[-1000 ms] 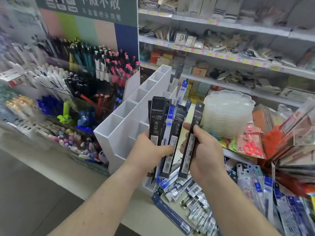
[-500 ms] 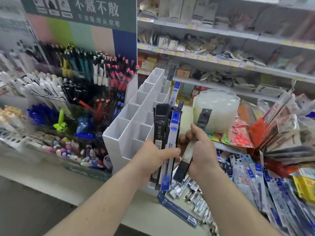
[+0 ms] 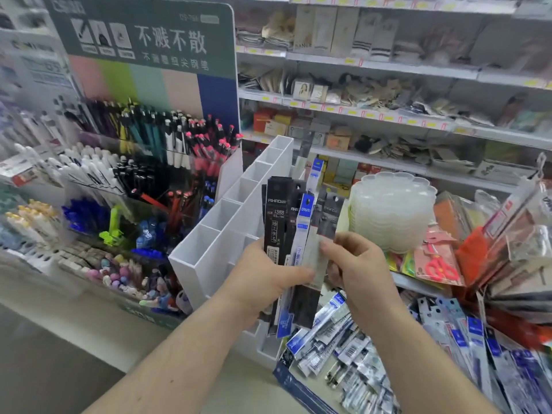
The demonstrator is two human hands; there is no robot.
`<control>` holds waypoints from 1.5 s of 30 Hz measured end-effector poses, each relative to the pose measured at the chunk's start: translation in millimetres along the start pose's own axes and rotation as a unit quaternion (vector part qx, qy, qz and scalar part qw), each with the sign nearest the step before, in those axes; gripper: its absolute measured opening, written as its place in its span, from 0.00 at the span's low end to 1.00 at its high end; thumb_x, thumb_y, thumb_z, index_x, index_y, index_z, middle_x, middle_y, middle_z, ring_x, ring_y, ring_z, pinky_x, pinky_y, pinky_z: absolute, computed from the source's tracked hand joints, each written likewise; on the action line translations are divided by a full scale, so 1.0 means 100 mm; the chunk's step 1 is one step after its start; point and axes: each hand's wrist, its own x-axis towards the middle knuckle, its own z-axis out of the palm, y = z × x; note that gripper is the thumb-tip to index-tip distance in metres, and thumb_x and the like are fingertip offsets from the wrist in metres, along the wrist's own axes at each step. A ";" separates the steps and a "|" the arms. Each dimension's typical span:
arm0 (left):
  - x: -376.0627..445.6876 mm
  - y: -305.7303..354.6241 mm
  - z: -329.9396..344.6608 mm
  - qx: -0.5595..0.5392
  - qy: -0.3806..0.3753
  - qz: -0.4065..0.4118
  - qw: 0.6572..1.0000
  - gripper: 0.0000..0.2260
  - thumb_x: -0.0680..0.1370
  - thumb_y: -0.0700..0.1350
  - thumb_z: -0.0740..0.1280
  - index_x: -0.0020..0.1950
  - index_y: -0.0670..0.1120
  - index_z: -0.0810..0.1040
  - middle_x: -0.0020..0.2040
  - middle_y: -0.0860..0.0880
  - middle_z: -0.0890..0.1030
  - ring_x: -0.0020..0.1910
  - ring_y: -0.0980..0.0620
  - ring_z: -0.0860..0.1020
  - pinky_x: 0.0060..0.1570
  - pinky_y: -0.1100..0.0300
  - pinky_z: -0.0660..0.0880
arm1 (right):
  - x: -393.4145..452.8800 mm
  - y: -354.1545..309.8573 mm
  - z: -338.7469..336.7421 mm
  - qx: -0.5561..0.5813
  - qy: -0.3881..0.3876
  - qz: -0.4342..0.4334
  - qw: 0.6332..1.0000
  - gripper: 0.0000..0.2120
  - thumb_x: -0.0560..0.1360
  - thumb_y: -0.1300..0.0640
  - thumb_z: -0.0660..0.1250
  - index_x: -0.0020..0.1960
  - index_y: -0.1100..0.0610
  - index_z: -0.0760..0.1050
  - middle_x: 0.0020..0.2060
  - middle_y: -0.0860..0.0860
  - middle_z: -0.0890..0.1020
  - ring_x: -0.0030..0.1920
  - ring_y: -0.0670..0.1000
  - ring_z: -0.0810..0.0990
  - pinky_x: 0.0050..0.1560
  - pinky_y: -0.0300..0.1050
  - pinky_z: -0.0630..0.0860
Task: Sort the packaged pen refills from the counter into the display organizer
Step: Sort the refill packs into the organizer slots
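My left hand (image 3: 263, 282) grips an upright fan of packaged pen refills (image 3: 279, 222), mostly black packs with one blue-and-white pack among them. My right hand (image 3: 355, 267) pinches one black pack (image 3: 327, 216) at the right side of that fan, its top level with the others. Just behind and left of the fan stands the white display organizer (image 3: 215, 234), a stepped rack of open square compartments. Two refill packs (image 3: 315, 171) stand in its far right column. More loose refill packs (image 3: 334, 345) lie heaped on the counter below my hands.
A pen display stand (image 3: 143, 162) full of pens sits left of the organizer. A stack of clear plastic trays (image 3: 394, 210) stands to the right, with packaged scissors (image 3: 439, 264) beside it. Hanging blue refill packs (image 3: 478, 354) crowd the lower right. Stocked shelves (image 3: 388, 115) run behind.
My right hand brought its single black pack from apart on the right up against the fan in my left hand. The view has shifted slightly closer to the organizer.
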 end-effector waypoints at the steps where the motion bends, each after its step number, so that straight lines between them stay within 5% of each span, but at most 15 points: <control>1: -0.01 0.01 -0.01 -0.008 0.009 0.001 1.000 0.18 0.67 0.38 0.77 0.56 0.46 0.83 0.49 0.47 0.86 0.50 0.47 0.85 0.54 0.48 0.80 | -0.01 0.00 -0.04 -0.001 -0.003 -0.005 1.000 0.06 0.77 0.61 0.71 0.42 0.61 0.80 0.35 0.59 0.75 0.30 0.52 0.66 0.30 0.45 0.65; 7: -0.08 0.06 -0.11 0.007 0.063 -0.011 0.998 0.12 0.71 0.35 0.75 0.53 0.45 0.82 0.46 0.50 0.87 0.46 0.51 0.85 0.47 0.57 0.82 | 0.05 -0.15 -0.11 0.135 -0.028 0.037 0.990 0.04 0.71 0.60 0.70 0.39 0.58 0.76 0.31 0.54 0.73 0.28 0.48 0.69 0.29 0.38 0.65; 14: -0.09 0.11 -0.12 0.039 0.036 -0.007 0.999 0.14 0.75 0.36 0.72 0.59 0.48 0.81 0.50 0.51 0.86 0.51 0.52 0.84 0.53 0.54 0.80 | 0.09 -0.12 0.16 0.073 -0.050 0.055 0.995 0.05 0.81 0.63 0.64 0.46 0.62 0.72 0.27 0.52 0.76 0.21 0.45 0.67 0.26 0.41 0.64; 17: -0.07 0.16 -0.15 0.027 0.039 0.005 0.999 0.12 0.76 0.37 0.72 0.57 0.49 0.82 0.50 0.53 0.86 0.51 0.54 0.84 0.51 0.59 0.81 | 0.13 -0.13 0.18 0.096 -0.033 0.060 0.993 0.07 0.79 0.65 0.65 0.44 0.59 0.71 0.28 0.55 0.74 0.20 0.45 0.67 0.22 0.37 0.65; 20: -0.01 0.27 -0.18 0.025 0.064 0.025 0.997 0.10 0.75 0.37 0.73 0.54 0.48 0.82 0.48 0.51 0.87 0.49 0.55 0.84 0.49 0.61 0.80 | 0.20 -0.19 0.16 0.136 -0.016 0.065 0.988 0.08 0.77 0.68 0.67 0.52 0.59 0.72 0.31 0.56 0.76 0.22 0.45 0.70 0.22 0.35 0.68; 24: 0.12 0.54 -0.26 0.016 0.125 0.083 0.989 0.07 0.73 0.32 0.72 0.48 0.41 0.82 0.43 0.44 0.86 0.38 0.51 0.84 0.44 0.57 0.81 | 0.50 -0.41 0.05 0.153 0.052 0.030 0.986 0.07 0.78 0.69 0.65 0.52 0.60 0.76 0.33 0.54 0.78 0.23 0.43 0.73 0.24 0.32 0.71; 32: 0.60 0.87 -0.42 -0.095 0.132 0.067 0.984 0.06 0.75 0.33 0.69 0.51 0.40 0.80 0.42 0.46 0.85 0.38 0.49 0.84 0.35 0.57 0.80 | 1.74 -0.66 0.13 0.000 0.174 -0.090 0.981 0.08 0.79 0.62 0.67 0.42 0.55 0.75 0.35 0.53 0.82 0.32 0.49 0.83 0.42 0.49 0.84; 35: 0.68 0.83 -0.41 -0.102 0.108 0.044 0.988 0.03 0.76 0.33 0.69 0.47 0.39 0.80 0.39 0.43 0.85 0.38 0.46 0.83 0.40 0.53 0.81 | 2.14 -0.57 0.26 -0.065 0.183 -0.085 0.977 0.08 0.78 0.58 0.68 0.40 0.52 0.75 0.35 0.51 0.84 0.39 0.52 0.86 0.49 0.55 0.84; 41: 0.80 0.89 -0.43 -0.067 0.080 0.026 0.994 0.03 0.75 0.33 0.69 0.47 0.39 0.79 0.37 0.44 0.82 0.36 0.48 0.83 0.40 0.54 0.82 | 2.61 -0.31 0.45 -0.198 0.135 -0.025 0.971 0.08 0.74 0.54 0.71 0.37 0.53 0.79 0.39 0.54 0.86 0.43 0.58 0.85 0.50 0.54 0.82; 45: 0.89 0.93 -0.34 -0.030 0.011 -0.013 0.999 0.03 0.73 0.36 0.72 0.44 0.43 0.82 0.40 0.45 0.84 0.38 0.50 0.84 0.44 0.53 0.82 | 2.61 -0.24 0.45 -0.353 0.054 0.004 0.934 0.09 0.74 0.52 0.73 0.42 0.58 0.82 0.41 0.55 0.84 0.42 0.57 0.80 0.41 0.45 0.74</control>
